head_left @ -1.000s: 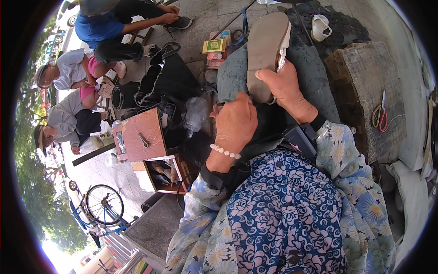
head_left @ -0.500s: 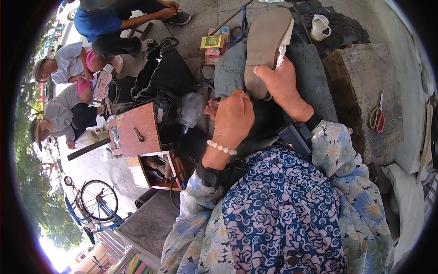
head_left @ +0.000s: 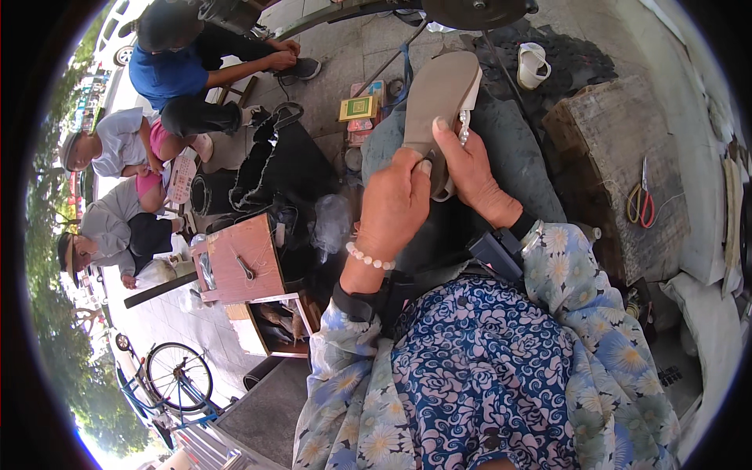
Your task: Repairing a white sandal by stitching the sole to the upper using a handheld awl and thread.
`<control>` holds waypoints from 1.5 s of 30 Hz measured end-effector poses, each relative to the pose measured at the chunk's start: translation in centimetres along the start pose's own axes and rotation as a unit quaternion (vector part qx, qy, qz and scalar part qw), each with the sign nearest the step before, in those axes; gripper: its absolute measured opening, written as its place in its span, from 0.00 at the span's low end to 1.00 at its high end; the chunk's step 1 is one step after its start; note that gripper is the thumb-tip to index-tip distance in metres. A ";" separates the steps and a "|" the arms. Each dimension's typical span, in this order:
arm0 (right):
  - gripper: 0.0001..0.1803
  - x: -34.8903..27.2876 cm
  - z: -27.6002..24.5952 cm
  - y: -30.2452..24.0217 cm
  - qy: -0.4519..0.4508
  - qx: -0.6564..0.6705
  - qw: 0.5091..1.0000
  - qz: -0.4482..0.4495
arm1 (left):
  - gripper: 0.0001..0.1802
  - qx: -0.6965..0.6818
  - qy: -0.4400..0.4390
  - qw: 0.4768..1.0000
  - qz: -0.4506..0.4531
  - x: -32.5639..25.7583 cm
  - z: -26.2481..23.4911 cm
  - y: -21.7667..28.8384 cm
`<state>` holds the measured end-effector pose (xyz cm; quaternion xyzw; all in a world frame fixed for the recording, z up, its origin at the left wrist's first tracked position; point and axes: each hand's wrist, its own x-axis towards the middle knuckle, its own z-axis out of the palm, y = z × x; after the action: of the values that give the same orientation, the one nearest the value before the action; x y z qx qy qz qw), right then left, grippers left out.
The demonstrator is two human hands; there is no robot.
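Observation:
A beige shoe sole (head_left: 440, 95) lies upturned on my lap over grey trousers (head_left: 509, 149), toe pointing away from me. My right hand (head_left: 474, 174) grips the sole's right edge near the heel, thumb on top, beside a white beaded strap (head_left: 465, 124). My left hand (head_left: 394, 205) presses its fingertips against the heel end of the sole. A white bead bracelet (head_left: 370, 257) circles my left wrist. What my left fingers pinch, if anything, is hidden.
A wooden tool box (head_left: 239, 262) with an open drawer stands at my left. Red-handled scissors (head_left: 642, 197) lie on a wooden block (head_left: 607, 133) at right. Three seated people are at far left, one (head_left: 184, 74) handling a dark shoe. A bicycle (head_left: 176, 376) stands lower left.
My left hand has risen from my lap to the heel of the sole and now touches it. The right hand keeps its hold on the sole.

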<state>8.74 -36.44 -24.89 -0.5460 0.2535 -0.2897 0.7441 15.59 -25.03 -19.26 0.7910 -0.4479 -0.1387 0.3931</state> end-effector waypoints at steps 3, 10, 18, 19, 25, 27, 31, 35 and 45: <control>0.24 -0.1 -0.2 -0.7 0.019 0.119 0.989 0.087 | 0.05 -0.030 -0.022 0.999 -0.036 0.7 0.5 -0.2; 0.27 -0.2 -1.6 -1.1 -0.008 0.000 0.998 0.065 | 0.06 -0.008 -0.061 0.998 -0.013 0.6 0.6 0.8; 0.25 -0.4 -1.3 -1.7 -0.004 -0.072 0.997 0.021 | 0.06 -0.024 -0.051 0.997 -0.047 0.6 0.8 0.7; 0.24 -0.4 -1.4 -1.7 -0.002 -0.078 0.997 0.019 | 0.06 -0.022 -0.051 0.997 -0.045 0.6 0.7 0.8; 0.24 -0.5 -1.3 -1.4 0.000 -0.094 0.995 0.015 | 0.06 -0.025 -0.047 0.998 -0.042 0.5 0.7 0.6; 0.24 -0.6 -1.3 -1.4 0.004 -0.097 0.995 0.012 | 0.06 -0.029 -0.047 0.997 -0.047 0.5 0.8 0.7; 0.25 -0.5 -1.4 -1.4 0.005 -0.116 0.993 0.003 | 0.08 -0.034 -0.044 0.998 -0.043 0.6 0.9 0.8; 0.25 -0.4 -1.2 -1.2 0.000 -0.122 0.992 0.003 | 0.08 0.007 -0.043 0.999 -0.025 0.5 0.5 1.2; 0.27 -0.4 -0.8 -1.1 -0.002 -0.165 0.986 0.029 | 0.06 0.159 -0.091 0.983 -0.024 0.7 -0.1 2.6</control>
<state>7.73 -37.01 -24.02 -0.6545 0.3120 -0.2213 0.6521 14.45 -26.34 -17.16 0.8381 -0.4786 -0.1469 0.2168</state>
